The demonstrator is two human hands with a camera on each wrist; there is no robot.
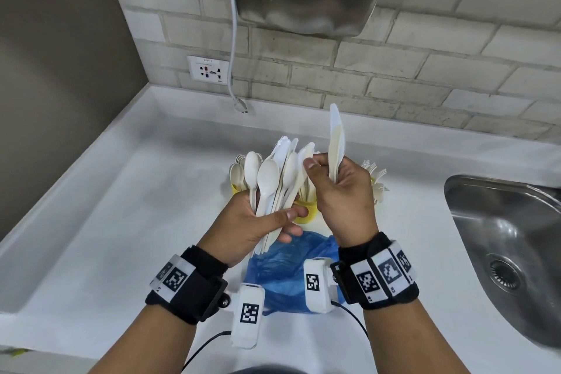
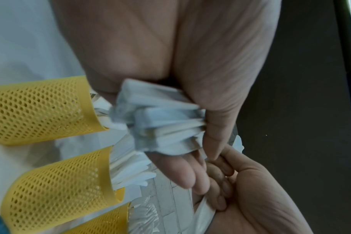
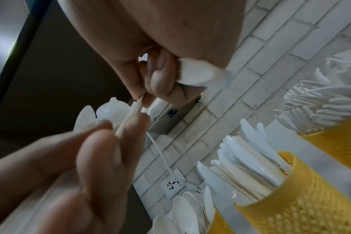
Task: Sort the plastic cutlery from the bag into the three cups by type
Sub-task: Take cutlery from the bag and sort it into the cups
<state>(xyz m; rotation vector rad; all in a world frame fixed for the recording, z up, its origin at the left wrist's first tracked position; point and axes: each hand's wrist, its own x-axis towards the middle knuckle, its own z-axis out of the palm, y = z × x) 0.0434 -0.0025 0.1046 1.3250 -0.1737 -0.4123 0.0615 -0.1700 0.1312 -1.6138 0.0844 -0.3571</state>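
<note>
From the head view the hands hid most of the three yellow mesh cups point(image 3: 303, 210), which the right wrist view showed holding spoons, knives and forks. The left hand point(image 1: 252, 221) gripped a bundle of cutlery point(image 1: 273, 185) above the blue bag point(image 1: 282, 270) on the counter point(image 1: 121, 221). The right hand point(image 1: 343, 191) clasped two upright knives point(image 1: 336, 145).

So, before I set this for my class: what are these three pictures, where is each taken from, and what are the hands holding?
There is no machine here: a person wears one camera on the head and one on each wrist, on black straps with printed markers. The head view looks down at a white counter. The other two views look along each hand.

The left hand grips a bundle of mixed plastic cutlery. The right hand holds a few plastic knives upright.

On the counter stand three yellow mesh cups, holding spoons, knives and forks. A blue plastic bag lies below the hands, and a steel sink is at the right.
</note>
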